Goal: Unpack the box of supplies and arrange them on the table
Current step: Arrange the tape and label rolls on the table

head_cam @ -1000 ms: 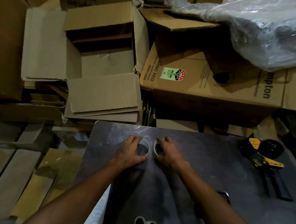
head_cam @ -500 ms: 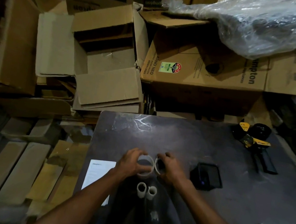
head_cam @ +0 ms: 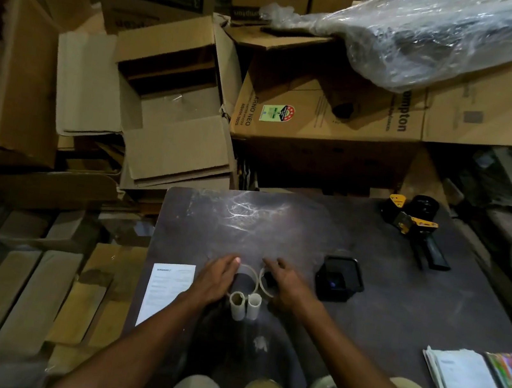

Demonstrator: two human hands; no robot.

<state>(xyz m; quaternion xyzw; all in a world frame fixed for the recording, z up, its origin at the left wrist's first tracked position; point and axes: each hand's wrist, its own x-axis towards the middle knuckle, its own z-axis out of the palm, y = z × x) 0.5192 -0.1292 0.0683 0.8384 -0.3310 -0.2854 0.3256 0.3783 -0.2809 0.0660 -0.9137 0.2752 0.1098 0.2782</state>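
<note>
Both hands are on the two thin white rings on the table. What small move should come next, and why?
Probably let go and lift both hands away. The left hand and right hand each hold a thin white ring that seems to lie on the dark table, just behind the two short white tubes. The rings look lined up with them already.

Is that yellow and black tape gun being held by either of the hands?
No, the tape gun lies alone at the table's far right corner, while both hands are on the thin rings near the middle.

Two bare forearms, no sleeves, unadorned fingers (head_cam: 270,264)
</note>
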